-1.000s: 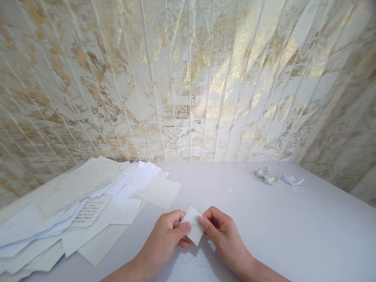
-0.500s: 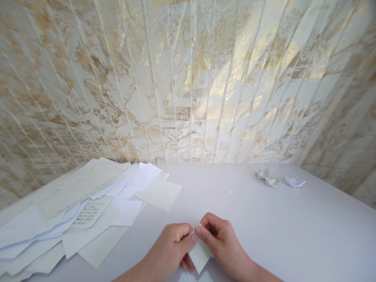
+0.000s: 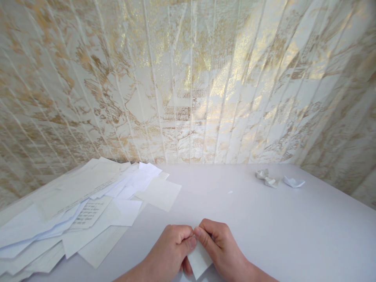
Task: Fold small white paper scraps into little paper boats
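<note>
Low in the middle of the view, a small white piece of paper (image 3: 200, 260) hangs between my two hands, its corner pointing down toward me. My left hand (image 3: 176, 248) pinches its upper left edge between thumb and curled fingers. From the other side my right hand (image 3: 219, 243) pinches the top edge, its thumb close against the left thumb. The part of the paper under the fingers is hidden, so I cannot tell how it is folded there.
A spread pile of paper sheets (image 3: 102, 241), some printed, covers the table's left side. At the back right lie a crumpled paper piece (image 3: 266, 178) and a folded white paper (image 3: 294, 182). A tiny scrap (image 3: 230, 192) rests mid-table. A patterned wall (image 3: 188, 86) rises behind the table.
My right hand has dipped slightly and its fingers have closed in nearer to the left hand. The paper's lower corner has shifted a little down and left.
</note>
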`<state>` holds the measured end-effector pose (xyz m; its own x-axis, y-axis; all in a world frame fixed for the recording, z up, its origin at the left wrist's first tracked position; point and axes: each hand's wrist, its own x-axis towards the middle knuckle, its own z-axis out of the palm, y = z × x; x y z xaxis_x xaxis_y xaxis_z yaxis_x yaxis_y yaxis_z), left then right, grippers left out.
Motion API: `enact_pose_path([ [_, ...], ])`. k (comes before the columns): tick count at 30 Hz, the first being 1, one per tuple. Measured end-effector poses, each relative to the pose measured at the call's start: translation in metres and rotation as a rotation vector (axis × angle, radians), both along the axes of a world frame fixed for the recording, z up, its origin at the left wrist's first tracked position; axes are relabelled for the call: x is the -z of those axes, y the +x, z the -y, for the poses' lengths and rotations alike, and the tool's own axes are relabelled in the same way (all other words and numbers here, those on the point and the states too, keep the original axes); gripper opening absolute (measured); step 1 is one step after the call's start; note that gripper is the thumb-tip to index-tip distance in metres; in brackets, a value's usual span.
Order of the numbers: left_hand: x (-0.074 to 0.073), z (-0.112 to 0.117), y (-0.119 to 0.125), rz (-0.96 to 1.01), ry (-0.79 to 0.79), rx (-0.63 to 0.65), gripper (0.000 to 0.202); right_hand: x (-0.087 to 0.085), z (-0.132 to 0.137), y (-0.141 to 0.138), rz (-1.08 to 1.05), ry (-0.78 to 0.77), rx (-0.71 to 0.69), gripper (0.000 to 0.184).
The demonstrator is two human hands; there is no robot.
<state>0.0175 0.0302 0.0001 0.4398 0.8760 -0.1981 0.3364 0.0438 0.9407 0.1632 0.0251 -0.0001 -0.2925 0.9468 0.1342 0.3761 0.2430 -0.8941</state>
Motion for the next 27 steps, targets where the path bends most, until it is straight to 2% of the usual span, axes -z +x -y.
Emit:
enact_pose_path([
  [6,0.000,-0.001,0.002,0.017,-0.010,-0.005,0.038,0.001,-0.001,-0.001,-0.002,0.010,0.027,0.038],
  [9,0.003,-0.003,0.005,0.054,-0.043,-0.056,0.039,0.002,-0.002,0.000,-0.024,-0.007,0.055,0.037],
  [13,0.001,-0.004,0.006,0.195,-0.086,-0.168,0.038,0.005,-0.005,0.001,-0.140,-0.088,0.046,0.032],
  [16,-0.003,-0.006,0.004,0.300,-0.141,-0.211,0.040,0.007,-0.008,0.002,-0.229,-0.119,0.068,0.030],
  [19,-0.006,-0.009,-0.002,0.383,-0.126,-0.240,0.037,0.007,-0.012,0.003,-0.293,-0.191,0.080,0.034],
  [22,-0.009,-0.014,-0.009,0.418,-0.051,-0.178,0.037,0.007,-0.014,0.006,-0.337,-0.268,0.024,0.038],
  [24,-0.010,-0.017,-0.013,0.378,0.043,-0.108,0.036,0.005,-0.015,0.007,-0.347,-0.289,-0.024,0.039],
  [27,-0.014,-0.019,-0.017,0.270,0.161,-0.009,0.026,0.003,-0.014,0.008,-0.302,-0.300,-0.071,0.038],
])
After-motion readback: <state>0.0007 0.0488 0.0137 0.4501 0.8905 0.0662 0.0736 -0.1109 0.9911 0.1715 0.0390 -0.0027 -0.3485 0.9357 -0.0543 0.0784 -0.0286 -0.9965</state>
